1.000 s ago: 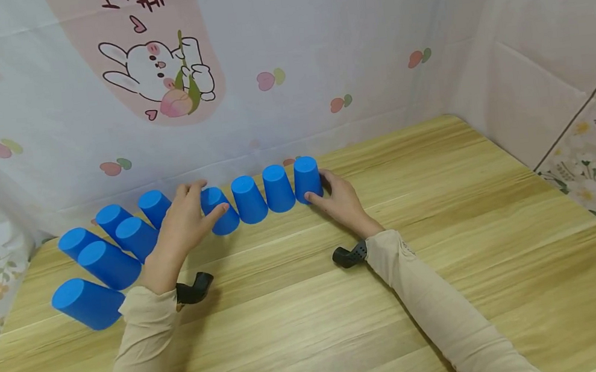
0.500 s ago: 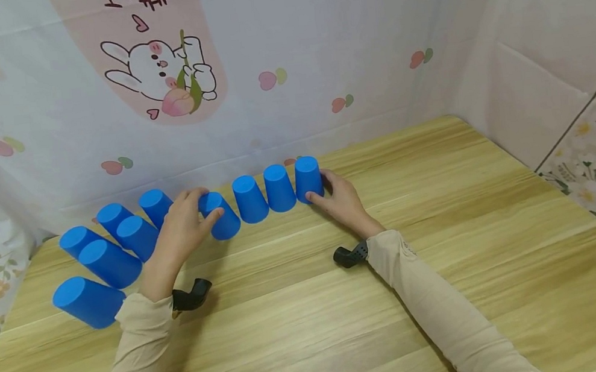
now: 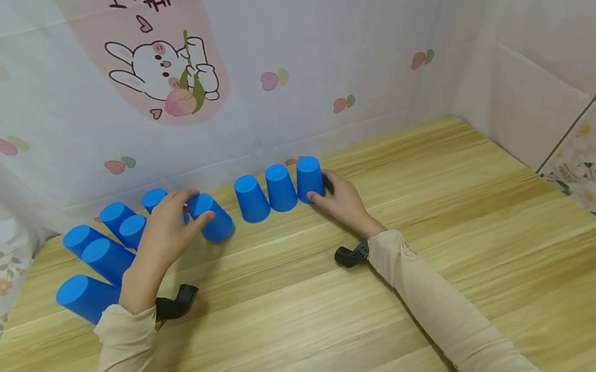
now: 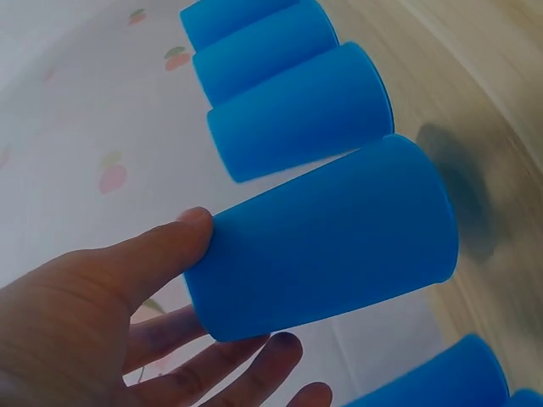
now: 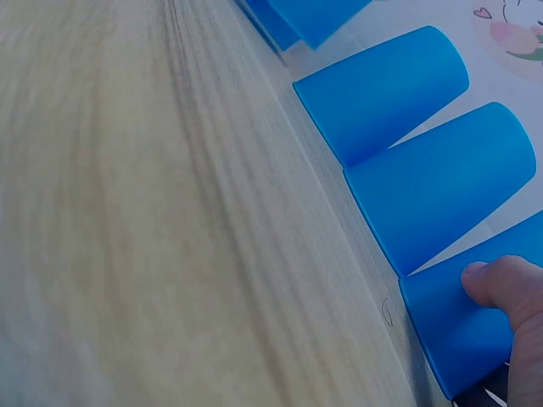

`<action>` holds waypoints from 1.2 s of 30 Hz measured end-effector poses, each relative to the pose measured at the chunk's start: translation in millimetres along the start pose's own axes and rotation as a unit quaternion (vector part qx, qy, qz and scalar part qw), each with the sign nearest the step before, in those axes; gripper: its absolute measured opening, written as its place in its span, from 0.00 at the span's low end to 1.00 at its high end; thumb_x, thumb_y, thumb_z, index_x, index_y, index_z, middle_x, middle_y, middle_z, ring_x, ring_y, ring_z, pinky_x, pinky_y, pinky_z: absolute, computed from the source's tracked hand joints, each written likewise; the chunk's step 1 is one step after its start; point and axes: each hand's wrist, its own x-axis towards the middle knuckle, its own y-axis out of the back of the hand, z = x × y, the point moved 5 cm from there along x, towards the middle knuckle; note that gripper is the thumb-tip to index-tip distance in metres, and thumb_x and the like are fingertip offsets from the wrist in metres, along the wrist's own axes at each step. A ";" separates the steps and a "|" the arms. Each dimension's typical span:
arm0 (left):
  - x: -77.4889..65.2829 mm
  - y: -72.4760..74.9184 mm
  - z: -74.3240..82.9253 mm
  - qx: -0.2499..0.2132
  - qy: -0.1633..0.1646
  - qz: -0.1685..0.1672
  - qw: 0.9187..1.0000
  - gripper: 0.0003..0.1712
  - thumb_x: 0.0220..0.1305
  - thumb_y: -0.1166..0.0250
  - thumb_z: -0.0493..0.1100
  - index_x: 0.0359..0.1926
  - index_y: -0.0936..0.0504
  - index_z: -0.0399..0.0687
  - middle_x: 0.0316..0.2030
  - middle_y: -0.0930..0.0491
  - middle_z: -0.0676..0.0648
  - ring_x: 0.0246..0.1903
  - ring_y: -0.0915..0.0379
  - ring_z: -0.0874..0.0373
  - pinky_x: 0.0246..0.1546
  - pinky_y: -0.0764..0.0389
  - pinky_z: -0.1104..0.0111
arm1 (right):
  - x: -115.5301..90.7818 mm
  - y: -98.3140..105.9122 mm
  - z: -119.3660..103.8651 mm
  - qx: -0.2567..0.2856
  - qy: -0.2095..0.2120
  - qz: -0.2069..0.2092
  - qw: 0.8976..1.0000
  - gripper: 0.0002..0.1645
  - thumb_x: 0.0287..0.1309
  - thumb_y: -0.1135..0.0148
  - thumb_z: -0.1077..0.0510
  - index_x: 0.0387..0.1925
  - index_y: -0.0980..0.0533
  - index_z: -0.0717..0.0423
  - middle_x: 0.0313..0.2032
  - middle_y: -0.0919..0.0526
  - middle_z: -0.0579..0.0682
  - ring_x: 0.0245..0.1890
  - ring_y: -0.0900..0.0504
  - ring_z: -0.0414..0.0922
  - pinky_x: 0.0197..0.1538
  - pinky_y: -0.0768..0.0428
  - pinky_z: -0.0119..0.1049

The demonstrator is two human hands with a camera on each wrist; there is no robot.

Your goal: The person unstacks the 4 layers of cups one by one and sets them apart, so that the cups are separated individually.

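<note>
Presumably arranging, the left hand [image 3: 163, 231] pinches an upturned blue cup [image 3: 214, 222], the right hand [image 3: 344, 200] an end cup [image 3: 309, 176]; level placement seems next.

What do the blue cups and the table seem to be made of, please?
The blue cups look like plastic, smooth and low-shine, judging by their even colour and unmarked walls. The table has a streaky wood grain and slight sheen; it could be wood or printed laminate.

Head view bright, evenly lit; pale sheen on wooden tabletop [image 3: 269, 328], soft shadow beside left sleeve [image 3: 117, 362]. Wrist views dimmer, hazy. Left wrist: blue cup [image 4: 327, 246] throws soft-edged shadow. Right wrist: wooden tabletop blurred.
</note>
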 end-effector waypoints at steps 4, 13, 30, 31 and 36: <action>-5.4 5.9 -3.6 0.008 -0.002 -0.003 1.000 0.32 0.62 0.37 0.46 0.59 0.33 0.28 0.47 0.29 0.30 0.43 0.31 0.38 0.39 0.26 0.48 | 0.1 0.4 -0.1 -0.002 0.002 0.000 1.000 0.37 0.57 0.37 0.53 0.63 0.38 0.67 0.60 0.32 0.63 0.60 0.32 0.55 0.61 0.34 0.45; -16.9 15.8 -17.5 0.028 0.002 -0.005 1.000 0.32 0.61 0.37 0.45 0.58 0.33 0.26 0.39 0.28 0.32 0.37 0.32 0.41 0.33 0.27 0.52 | 0.7 0.4 1.8 -0.008 -0.001 0.002 1.000 0.37 0.58 0.38 0.53 0.62 0.38 0.67 0.60 0.32 0.63 0.60 0.32 0.55 0.61 0.34 0.45; -29.3 27.9 -35.2 0.043 0.021 -0.056 0.997 0.33 0.59 0.35 0.44 0.54 0.33 0.19 0.36 0.27 0.32 0.34 0.30 0.41 0.32 0.26 0.52 | 1.8 0.2 1.6 -0.004 0.004 0.004 1.000 0.36 0.57 0.37 0.53 0.62 0.38 0.67 0.60 0.31 0.63 0.60 0.32 0.55 0.61 0.34 0.45; -29.8 28.0 -35.8 0.044 0.021 -0.057 0.997 0.33 0.59 0.35 0.43 0.54 0.33 0.19 0.35 0.27 0.32 0.33 0.30 0.42 0.32 0.27 0.52 | 1.7 0.3 1.4 -0.003 0.004 0.004 1.000 0.36 0.57 0.37 0.53 0.62 0.38 0.67 0.60 0.31 0.63 0.60 0.32 0.55 0.61 0.34 0.45; -32.8 28.3 -38.4 0.048 0.018 -0.056 0.997 0.32 0.59 0.35 0.42 0.53 0.32 0.19 0.28 0.29 0.38 0.27 0.33 0.48 0.26 0.32 0.60 | 1.6 -0.3 1.7 0.000 0.002 0.003 1.000 0.36 0.57 0.37 0.54 0.62 0.38 0.67 0.60 0.31 0.62 0.60 0.31 0.54 0.61 0.33 0.44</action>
